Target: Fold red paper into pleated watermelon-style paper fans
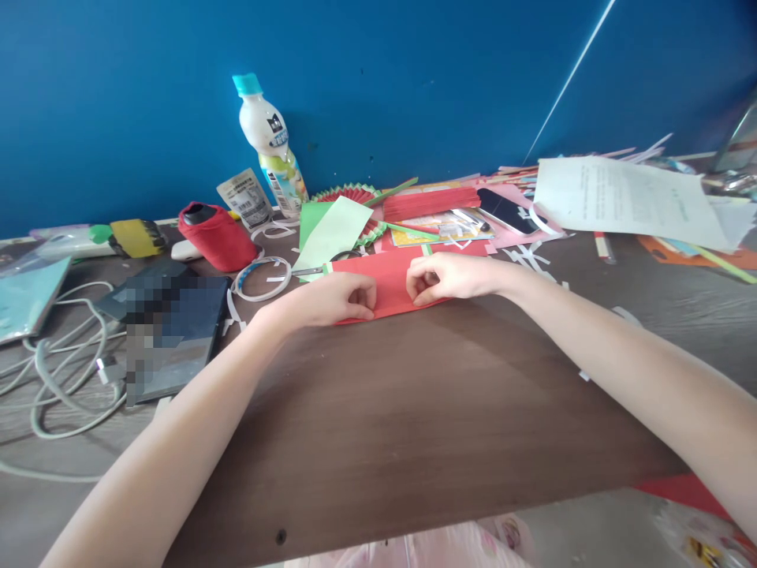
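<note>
A sheet of red paper [391, 282] lies flat on the brown desk, its long near edge toward me. My left hand [350, 298] is closed, fingertips pinched at the near edge on the paper's left part. Farther right, my right hand [438, 278] pinches the same edge with curled fingers. Bare red paper shows between the two hands. A pale green strip [426, 249] lies at the far edge of the sheet. Scissors [307, 271] lie just beyond my left hand, partly covered by paper.
Behind the sheet are a light green paper [337, 233], a folded red paper stack [431, 203] and a dark phone [509, 211]. A bottle [273, 150] stands by the blue wall. Tape roll [262, 278], tablet [183, 331] and white cables [71, 394] lie left; a printed sheet [620, 197] lies right.
</note>
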`<state>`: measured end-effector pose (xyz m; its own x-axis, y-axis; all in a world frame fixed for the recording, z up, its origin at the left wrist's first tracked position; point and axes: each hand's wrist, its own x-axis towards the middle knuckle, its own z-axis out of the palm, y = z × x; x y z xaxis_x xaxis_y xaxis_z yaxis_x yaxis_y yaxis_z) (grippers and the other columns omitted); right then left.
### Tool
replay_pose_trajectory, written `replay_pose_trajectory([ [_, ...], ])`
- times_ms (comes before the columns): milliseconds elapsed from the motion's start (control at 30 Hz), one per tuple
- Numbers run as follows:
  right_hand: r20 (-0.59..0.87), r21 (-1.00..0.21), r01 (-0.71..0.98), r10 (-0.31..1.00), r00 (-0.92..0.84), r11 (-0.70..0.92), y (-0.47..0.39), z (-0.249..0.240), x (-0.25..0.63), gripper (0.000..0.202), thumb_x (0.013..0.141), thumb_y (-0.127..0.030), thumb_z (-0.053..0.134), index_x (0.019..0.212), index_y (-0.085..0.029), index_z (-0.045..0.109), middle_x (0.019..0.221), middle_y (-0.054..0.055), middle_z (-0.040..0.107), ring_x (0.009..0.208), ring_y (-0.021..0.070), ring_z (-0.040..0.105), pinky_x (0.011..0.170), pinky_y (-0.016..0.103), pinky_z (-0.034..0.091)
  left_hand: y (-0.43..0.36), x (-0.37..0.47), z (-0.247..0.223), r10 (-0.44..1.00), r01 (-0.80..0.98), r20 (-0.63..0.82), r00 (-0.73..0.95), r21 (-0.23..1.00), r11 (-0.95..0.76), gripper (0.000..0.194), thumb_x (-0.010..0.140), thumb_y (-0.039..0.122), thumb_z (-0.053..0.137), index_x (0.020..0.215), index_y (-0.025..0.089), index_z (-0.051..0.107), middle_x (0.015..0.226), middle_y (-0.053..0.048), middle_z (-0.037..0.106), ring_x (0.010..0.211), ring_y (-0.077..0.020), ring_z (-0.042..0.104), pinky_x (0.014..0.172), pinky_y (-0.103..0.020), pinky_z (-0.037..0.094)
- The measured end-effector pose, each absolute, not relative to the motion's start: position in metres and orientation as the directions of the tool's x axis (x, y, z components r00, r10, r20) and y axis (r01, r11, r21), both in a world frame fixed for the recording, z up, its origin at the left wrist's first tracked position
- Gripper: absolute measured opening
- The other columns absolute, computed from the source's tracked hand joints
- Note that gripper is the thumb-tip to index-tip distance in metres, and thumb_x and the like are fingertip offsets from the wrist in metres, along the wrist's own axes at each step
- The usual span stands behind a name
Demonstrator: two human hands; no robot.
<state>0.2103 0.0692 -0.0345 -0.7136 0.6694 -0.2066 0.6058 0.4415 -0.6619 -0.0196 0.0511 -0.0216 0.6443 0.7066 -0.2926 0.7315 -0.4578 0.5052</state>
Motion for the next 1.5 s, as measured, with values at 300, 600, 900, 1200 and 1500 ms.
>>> replay_pose_trajectory([
  [300,-0.207,-0.668,0.596,0.658,-0.724,0.446,0.070,-0.036,0.210,0.017,0.071,-0.034,0.061,0.074,-0.018,0.055,0.080,0.002,0.050,0.066,0.0115,0.043,0.058,0.025,0.035,0.053,-0.023,-0.019,0.692,0.736,-0.313,0.650,0.483,-0.474,0.019,0.072,0.036,0.052,0.079,0.019,0.056,0.072,0.001,0.055,0.061,-0.0113,0.047,0.054,-0.021,0.034],
  [600,-0.220,-0.670,0.606,0.664,-0.715,0.430,0.070,-0.036,0.212,0.019,0.071,-0.036,0.061,0.075,-0.019,0.056,0.082,0.002,0.051,0.066,0.0116,0.044,0.058,0.025,0.035,0.057,-0.029,-0.016,0.640,0.730,-0.379,0.668,0.503,-0.464,0.020,0.074,0.033,0.051,0.086,0.019,0.056,0.076,0.001,0.057,0.063,-0.0102,0.048,0.054,-0.020,0.035],
  [900,-0.214,-0.677,0.597,0.661,-0.719,0.431,0.071,-0.038,0.212,0.019,0.071,-0.036,0.060,0.075,-0.019,0.056,0.082,0.002,0.051,0.066,0.0118,0.044,0.058,0.025,0.035,0.055,-0.027,-0.015,0.652,0.750,-0.395,0.647,0.483,-0.452,0.018,0.073,0.033,0.050,0.083,0.019,0.054,0.078,0.000,0.057,0.065,-0.0120,0.048,0.055,-0.021,0.035],
  [1200,-0.205,-0.684,0.588,0.661,-0.722,0.431,0.072,-0.039,0.212,0.019,0.070,-0.037,0.061,0.075,-0.019,0.057,0.082,0.002,0.052,0.067,0.0124,0.045,0.058,0.025,0.035,0.055,-0.032,-0.010,0.699,0.832,-0.455,0.552,0.359,-0.424,0.014,0.069,0.033,0.053,0.066,0.020,0.049,0.060,0.002,0.052,0.055,-0.0116,0.044,0.048,-0.023,0.029],
  [1500,-0.204,-0.693,0.578,0.652,-0.730,0.430,0.072,-0.040,0.213,0.019,0.071,-0.037,0.060,0.075,-0.019,0.056,0.082,0.002,0.052,0.065,0.0113,0.045,0.057,0.025,0.035,0.058,-0.036,-0.009,0.684,0.829,-0.469,0.559,0.346,-0.440,0.018,0.068,0.034,0.056,0.061,0.020,0.047,0.058,0.003,0.052,0.053,-0.0110,0.045,0.047,-0.022,0.030],
])
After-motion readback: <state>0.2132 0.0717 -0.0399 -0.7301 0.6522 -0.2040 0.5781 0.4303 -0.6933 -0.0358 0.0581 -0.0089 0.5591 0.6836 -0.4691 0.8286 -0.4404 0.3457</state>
